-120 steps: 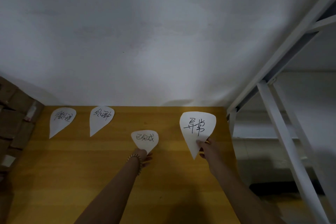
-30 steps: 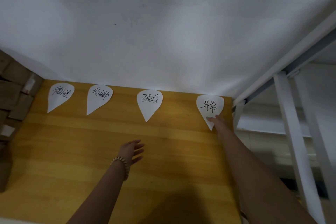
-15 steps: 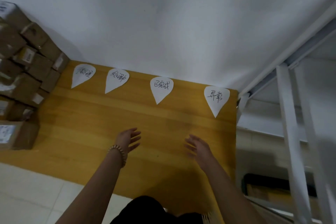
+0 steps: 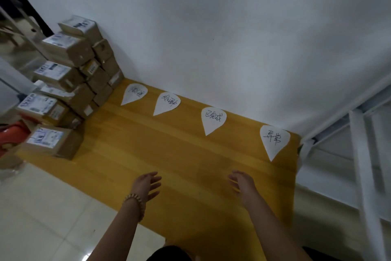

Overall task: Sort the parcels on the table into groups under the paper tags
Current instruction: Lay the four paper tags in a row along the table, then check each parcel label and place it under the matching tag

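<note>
Both hands reach out over the near part of the wooden surface, fingers loosely spread and holding nothing: the left hand, with a bead bracelet on its wrist, and the right hand, apart from it at three o'clock. At ten o'clock from the hands, the parcels stand stacked against the wall at the surface's left end, brown boxes with white labels. From eleven to two o'clock, four handwritten, teardrop-shaped paper tags lie flat along the wall: first tag, second tag, third tag, fourth tag. A white metal frame stands past the right edge.
</note>
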